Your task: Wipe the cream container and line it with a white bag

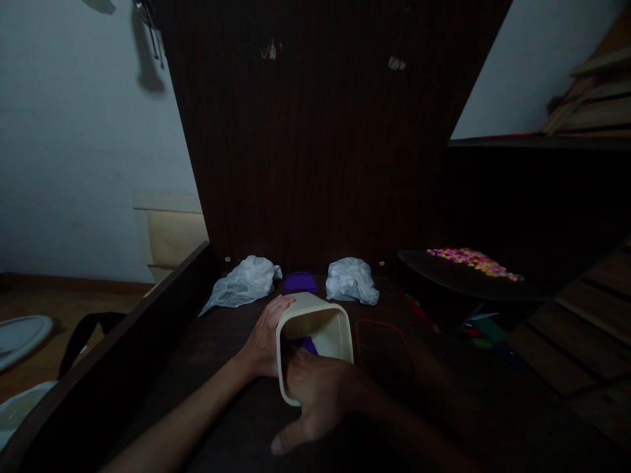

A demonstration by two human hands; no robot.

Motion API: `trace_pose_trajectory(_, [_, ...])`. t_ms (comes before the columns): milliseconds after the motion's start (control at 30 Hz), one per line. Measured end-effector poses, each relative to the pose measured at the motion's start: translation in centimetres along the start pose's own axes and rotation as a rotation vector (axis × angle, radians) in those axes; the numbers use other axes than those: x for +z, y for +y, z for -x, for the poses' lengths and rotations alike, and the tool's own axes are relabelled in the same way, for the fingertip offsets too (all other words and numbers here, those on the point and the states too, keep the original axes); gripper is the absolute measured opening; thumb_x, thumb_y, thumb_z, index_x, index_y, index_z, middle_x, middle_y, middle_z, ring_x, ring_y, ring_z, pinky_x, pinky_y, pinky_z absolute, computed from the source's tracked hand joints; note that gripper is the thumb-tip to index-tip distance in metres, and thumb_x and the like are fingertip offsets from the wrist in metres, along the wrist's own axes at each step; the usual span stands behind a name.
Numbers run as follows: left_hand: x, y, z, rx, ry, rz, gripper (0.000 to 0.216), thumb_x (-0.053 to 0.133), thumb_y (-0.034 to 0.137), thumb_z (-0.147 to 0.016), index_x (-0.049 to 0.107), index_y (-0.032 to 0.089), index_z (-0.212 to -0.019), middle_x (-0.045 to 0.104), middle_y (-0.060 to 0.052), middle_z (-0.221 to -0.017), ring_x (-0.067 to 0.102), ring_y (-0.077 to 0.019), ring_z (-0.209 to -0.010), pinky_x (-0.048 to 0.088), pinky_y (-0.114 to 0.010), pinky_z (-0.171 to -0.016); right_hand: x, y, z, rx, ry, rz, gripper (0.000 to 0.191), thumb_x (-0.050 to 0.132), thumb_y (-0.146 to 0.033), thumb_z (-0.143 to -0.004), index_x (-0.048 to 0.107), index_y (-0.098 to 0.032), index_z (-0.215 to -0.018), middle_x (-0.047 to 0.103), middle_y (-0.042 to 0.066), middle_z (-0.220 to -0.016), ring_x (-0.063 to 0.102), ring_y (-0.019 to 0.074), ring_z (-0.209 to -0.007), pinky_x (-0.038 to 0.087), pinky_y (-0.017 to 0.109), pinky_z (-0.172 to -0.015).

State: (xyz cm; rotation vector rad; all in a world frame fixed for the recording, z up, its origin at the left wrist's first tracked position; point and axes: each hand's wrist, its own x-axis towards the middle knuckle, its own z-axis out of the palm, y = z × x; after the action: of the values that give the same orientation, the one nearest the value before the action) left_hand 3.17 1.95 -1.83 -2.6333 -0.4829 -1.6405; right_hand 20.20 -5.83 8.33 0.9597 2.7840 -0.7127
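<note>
The left hand (269, 332) curls around the side of a cream container (306, 302), apparently steadying it tilted at the bench (246, 430), mouth towards the person, giving the right hand (321, 387) room inside; its thumb is spread, fingertips hidden by a purple cloth (309, 345), grip unclear.

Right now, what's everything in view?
Panel: one, dark brown, at back
Surface: one, dark, below
Bags: two, whitish, at panel's foot
Container: one, cream, low centre
Pieces: two, purple, in container and between bags
Frame: one, reddish, right of container
Shelf: one, dark, at right
Bits: many, pink and yellow, on shelf
Clutter: uncounted, partly green, below shelf
Slats: several, brown, right edge
Wall: one, pale, behind panel
Disc: one, whitish, lower left
Left hand: one, bare, on container's side
Right hand: one, bare, partly inside container
</note>
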Motion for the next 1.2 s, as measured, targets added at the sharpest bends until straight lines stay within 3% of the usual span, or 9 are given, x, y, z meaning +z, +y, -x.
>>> trace_pose_trajectory(100, [-0.1, -0.5, 0.5, -0.057, -0.005, 0.03, 0.107, 0.081, 0.048, -0.071, 0.022, 0.022, -0.156, 0.051, -0.022, -0.141, 0.053, -0.041, -0.131, 0.044, -0.062, -0.108, 0.5, -0.7, 1.1, 0.01, 0.003, -0.001, 0.104, 0.073, -0.064, -0.075, 0.045, 0.011, -0.141, 0.048, 0.036, -0.143, 0.045, 0.0416, -0.138, 0.035, 0.044, -0.117])
trace_pose_trajectory(167, [-0.2, -0.7, 0.7, -0.087, -0.03, 0.051, 0.112, 0.083, 0.051, -0.067, 0.021, 0.021, -0.156, 0.049, -0.023, -0.143, 0.051, -0.0422, -0.132, 0.043, -0.062, -0.109, 0.6, -1.0, 1.9, -0.008, 0.061, -0.048, 0.096, 0.071, -0.065, -0.076, 0.051, 0.005, -0.138, 0.053, 0.033, -0.141, 0.051, 0.0406, -0.133, 0.038, 0.045, -0.113])
trace_pose_trajectory(267, [-0.4, -0.7, 0.8, -0.115, -0.059, 0.066, 0.119, 0.086, 0.055, -0.061, 0.021, 0.021, -0.155, 0.046, -0.023, -0.145, 0.05, -0.0434, -0.133, 0.041, -0.063, -0.111, 0.2, -1.2, 2.8, 0.018, 0.095, -0.124, 0.085, 0.065, -0.07, -0.077, 0.057, -0.005, -0.132, 0.063, 0.026, -0.13, 0.063, 0.0377, -0.116, 0.05, 0.045, -0.097])
trace_pose_trajectory(367, [-0.4, -0.5, 0.6, -0.127, -0.074, 0.05, 0.121, 0.087, 0.052, -0.06, 0.02, 0.021, -0.156, 0.044, -0.023, -0.147, 0.049, -0.044, -0.134, 0.041, -0.062, -0.111, -0.7, -1.3, 3.4, 0.139, 0.104, -0.168, 0.075, 0.057, -0.07, -0.082, 0.063, -0.009, -0.125, 0.067, 0.02, -0.122, 0.066, 0.0345, -0.106, 0.053, 0.041, -0.086])
trace_pose_trajectory(567, [-0.6, -0.6, 0.6, -0.117, -0.1, 0.037, 0.121, 0.088, 0.047, -0.06, 0.019, 0.021, -0.156, 0.046, -0.023, -0.146, 0.049, -0.0444, -0.134, 0.042, -0.063, -0.11, -0.6, -1.0, 2.8, 0.088, 0.044, -0.109, 0.075, 0.064, -0.068, -0.08, 0.067, -0.005, -0.121, 0.067, 0.022, -0.123, 0.063, 0.0354, -0.114, 0.051, 0.043, -0.096])
trace_pose_trajectory(733, [-0.7, -0.7, 0.6, -0.098, -0.08, 0.037, 0.112, 0.085, 0.046, -0.066, 0.021, 0.022, -0.156, 0.048, -0.022, -0.146, 0.051, -0.0425, -0.133, 0.043, -0.062, -0.11, 0.7, -0.4, 1.2, 0.049, 0.028, 0.01, 0.089, 0.066, -0.066, -0.08, 0.057, 0.005, -0.133, 0.055, 0.031, -0.139, 0.047, 0.0404, -0.136, 0.035, 0.047, -0.116])
trace_pose_trajectory(900, [-0.6, -0.3, 0.1, -0.043, -0.08, 0.026, 0.115, 0.083, 0.051, -0.067, 0.019, 0.022, -0.157, 0.049, -0.022, -0.144, 0.051, -0.0419, -0.133, 0.042, -0.063, -0.11, 0.7, -0.1, -0.6, 0.055, -0.058, 0.098, 0.087, 0.067, -0.062, -0.082, 0.058, 0.009, -0.132, 0.053, 0.034, -0.14, 0.04, 0.0438, -0.142, 0.01, 0.055, -0.124])
trace_pose_trajectory(1200, [-0.4, 0.1, -0.2, -0.047, -0.069, 0.007, 0.115, 0.082, 0.053, -0.066, 0.02, 0.02, -0.156, 0.05, -0.023, -0.143, 0.05, -0.0419, -0.134, 0.039, -0.063, -0.112, 0.0, 0.9, -1.8, 0.104, -0.056, 0.035, 0.105, 0.08, -0.058, -0.07, 0.045, 0.006, -0.145, 0.047, 0.033, -0.146, 0.045, 0.0426, -0.138, 0.038, 0.046, -0.114])
